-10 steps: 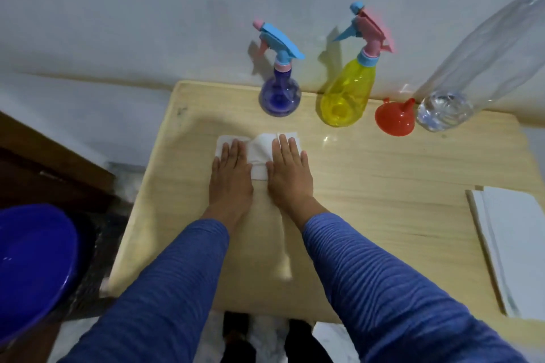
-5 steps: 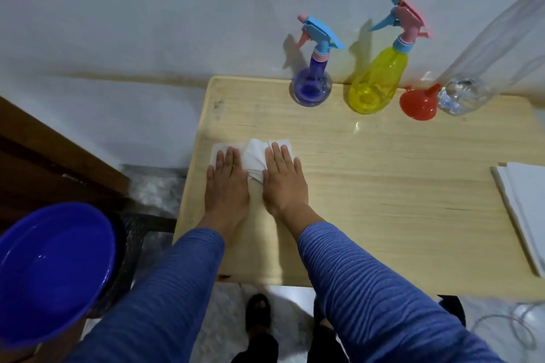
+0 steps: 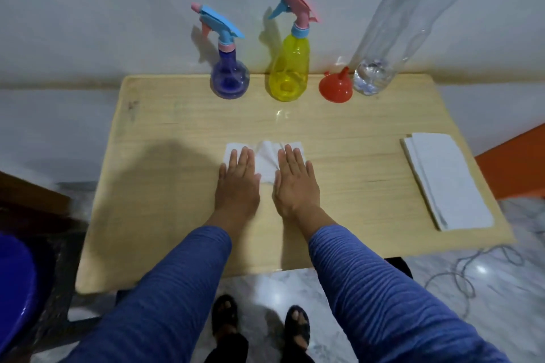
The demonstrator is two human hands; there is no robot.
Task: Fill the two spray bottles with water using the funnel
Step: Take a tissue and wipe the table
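Note:
A purple spray bottle [image 3: 230, 78] with a blue trigger head and a yellow spray bottle [image 3: 290, 68] with a pink trigger head stand capped at the table's far edge by the wall. To their right a red funnel [image 3: 336, 88] sits mouth down, beside a tall clear plastic bottle [image 3: 392, 38] with a little water at its bottom. My left hand [image 3: 237, 186] and my right hand [image 3: 295, 183] lie flat, palms down, side by side on a white tissue [image 3: 267, 158] in the table's middle. Neither hand grips anything.
The wooden table [image 3: 165, 186] stands against a white wall. A stack of white tissues [image 3: 445, 183] lies near its right edge. A blue basin [image 3: 13, 286] sits low at the left. My sandalled feet and a loose cord [image 3: 463, 277] are on the marble floor.
The camera view has swung back toward the right and pulled up, so the whole table shows. Both hands stay flat on the white tissue, which looks a bit more bunched between them.

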